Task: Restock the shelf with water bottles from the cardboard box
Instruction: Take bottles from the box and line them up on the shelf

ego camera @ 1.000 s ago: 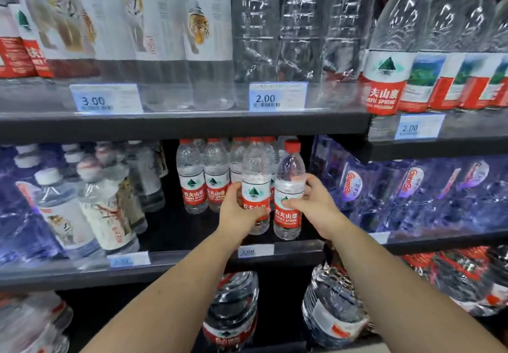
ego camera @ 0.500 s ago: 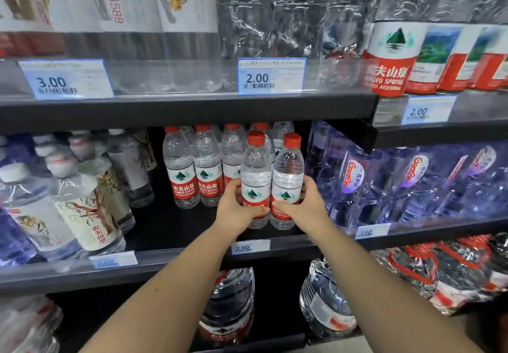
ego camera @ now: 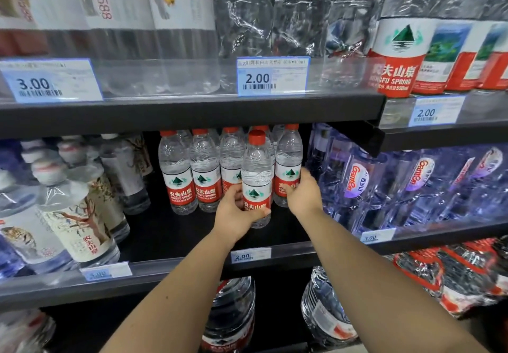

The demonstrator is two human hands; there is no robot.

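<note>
Clear plastic water bottle with a red cap and red-and-white label (ego camera: 257, 165) stands at the front of the black middle shelf (ego camera: 170, 237), just ahead of a row of matching red-capped bottles (ego camera: 204, 173). My left hand (ego camera: 237, 211) has its grip wrapped round the lower label, thumb across the front. My right hand (ego camera: 303, 195) is curled round a second identical bottle (ego camera: 288, 157) just behind and to the right, level with the row (can't tell if either base is fully down on the shelf). A white 2.00 price tag (ego camera: 250, 256) sits on the shelf edge right below. Blue-tinted bottles (ego camera: 357, 182) are off to the right, pale illustrated-label bottles (ego camera: 77, 223) to the left.
</note>
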